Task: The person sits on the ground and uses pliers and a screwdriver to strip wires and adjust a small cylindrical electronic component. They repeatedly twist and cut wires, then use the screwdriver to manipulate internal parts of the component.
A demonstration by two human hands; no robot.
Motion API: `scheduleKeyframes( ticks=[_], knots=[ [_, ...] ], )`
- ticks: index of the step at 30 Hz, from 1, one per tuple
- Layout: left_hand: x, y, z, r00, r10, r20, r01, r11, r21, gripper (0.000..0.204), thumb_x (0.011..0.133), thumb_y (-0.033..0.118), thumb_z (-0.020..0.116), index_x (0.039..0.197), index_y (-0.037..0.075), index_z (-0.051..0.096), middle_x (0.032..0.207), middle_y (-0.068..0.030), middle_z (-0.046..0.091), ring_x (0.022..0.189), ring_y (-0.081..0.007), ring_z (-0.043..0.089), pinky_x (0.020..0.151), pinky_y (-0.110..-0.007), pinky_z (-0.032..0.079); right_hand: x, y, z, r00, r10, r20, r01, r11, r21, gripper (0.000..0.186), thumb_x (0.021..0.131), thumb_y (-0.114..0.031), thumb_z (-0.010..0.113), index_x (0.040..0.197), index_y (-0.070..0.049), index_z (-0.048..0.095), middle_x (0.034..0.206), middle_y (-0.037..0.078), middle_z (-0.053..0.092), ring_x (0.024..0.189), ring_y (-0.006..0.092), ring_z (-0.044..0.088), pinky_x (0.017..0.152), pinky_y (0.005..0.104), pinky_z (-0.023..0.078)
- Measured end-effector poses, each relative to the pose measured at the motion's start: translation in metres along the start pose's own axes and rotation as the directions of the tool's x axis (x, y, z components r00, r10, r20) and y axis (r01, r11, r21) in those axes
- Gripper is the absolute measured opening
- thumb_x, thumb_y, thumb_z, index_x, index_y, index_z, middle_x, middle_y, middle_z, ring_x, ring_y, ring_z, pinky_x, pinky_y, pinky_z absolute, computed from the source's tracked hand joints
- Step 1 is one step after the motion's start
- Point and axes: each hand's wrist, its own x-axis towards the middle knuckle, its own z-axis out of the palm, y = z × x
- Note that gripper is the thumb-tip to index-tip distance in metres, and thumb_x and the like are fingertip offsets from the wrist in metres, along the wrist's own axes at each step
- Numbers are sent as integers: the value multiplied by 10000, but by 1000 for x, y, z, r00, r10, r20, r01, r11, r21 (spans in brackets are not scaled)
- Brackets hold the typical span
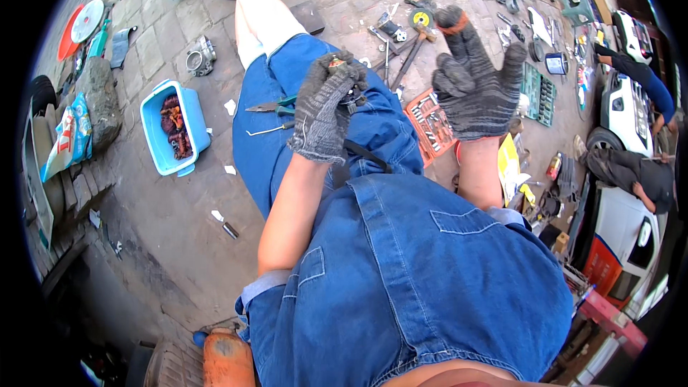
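Observation:
My left hand [320, 106], in a grey knit glove, is closed over my lap. A small dark metal part [351, 97] shows at its right side, gripped in the fingers; its exact kind I cannot make out. Green-handled pliers [271, 107] and a thin hooked pick [269, 130] lie just left of this hand on the blue denim, their handle ends hidden behind it. My right hand [474, 79], gloved too, is raised to the right with fingers apart and nothing in it. An orange tool case [428, 127] lies below and left of the right hand.
A blue basin [153, 125] with brownish parts stands left on the paving, near a metal housing [201, 57]. A hammer [413, 54] lies ahead. To the right are a green socket set [537, 93], scattered tools, another person [634, 168] and parked cars.

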Motion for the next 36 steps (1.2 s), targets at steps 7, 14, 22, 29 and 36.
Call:
scheduleKeyframes(
  ticks=[7,14,22,29,36],
  knots=[
    [-11,13,7,998,55,19,-57,981,184,285,862,55,566,1134,-4,509,948,-128,628,789,-170,624,650,-258,532,6,20,0,997,-44,61,56,975,-214,750,823,-566,501,1378,-90,332,1358,80,418,818,115,519,692,235,462],
    [-25,32,18,997,59,49,-68,977,203,270,866,66,564,1124,0,514,964,-128,629,812,-161,618,663,-252,518,5,33,-14,959,-21,283,283,158,-946,574,800,-210,667,1308,-85,430,954,17,562,730,72,456,684,219,418],
    [-14,44,10,996,83,29,-87,975,206,285,869,105,575,1120,-13,509,980,-129,620,857,-171,610,712,-271,515,-8,30,-14,963,267,13,-163,624,-764,491,784,-343,677,1094,11,537,931,64,578,844,122,542,711,232,471],
    [-13,20,11,982,-33,185,47,996,-74,268,877,92,562,1116,-6,491,1001,-148,611,917,-209,617,725,-297,545,-6,42,-2,918,208,337,-264,956,129,986,731,-700,493,1381,7,268,1356,166,389,706,150,463,530,245,407],
    [-15,20,17,975,53,217,6,965,-261,291,875,106,569,1141,26,484,1056,-120,585,928,-183,611,781,-318,560,-8,39,-18,926,201,319,-300,906,299,867,717,-739,473,1161,5,525,1052,112,569,662,206,503,588,311,455]
  ],
)
